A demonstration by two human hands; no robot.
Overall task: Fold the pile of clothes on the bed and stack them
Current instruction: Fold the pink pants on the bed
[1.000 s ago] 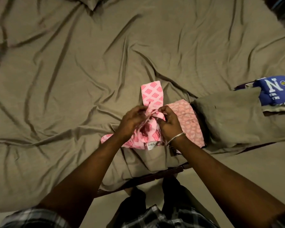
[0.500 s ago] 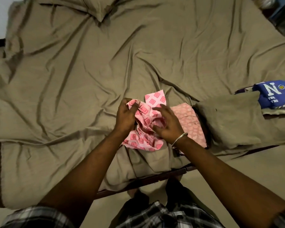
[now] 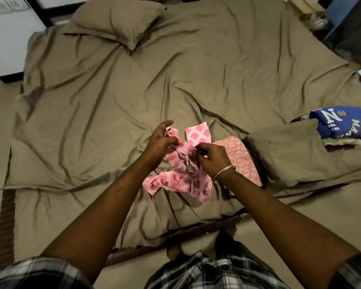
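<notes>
Hands both on pink patterned garment (image 3: pixel 180 180), bunched near bed's (image 3: pixel 92 101) near edge: left hand (image 3: pixel 161 139) pinches a fold, forefinger straight out; right hand (image 3: pixel 211 157) pinches cloth by the tag (image 3: pixel 193 168). Folded pink piece (image 3: pixel 241 158) lies just right of it, touching; blue printed top (image 3: pixel 340 122) sits at the right edge, well apart. My read: find two matching corners, pull apart to tension, lay flat before folding, or creases get locked in.

Plaid short sleeves (image 3: pixel 40 270), silver bangle (image 3: pixel 224 171)
</notes>
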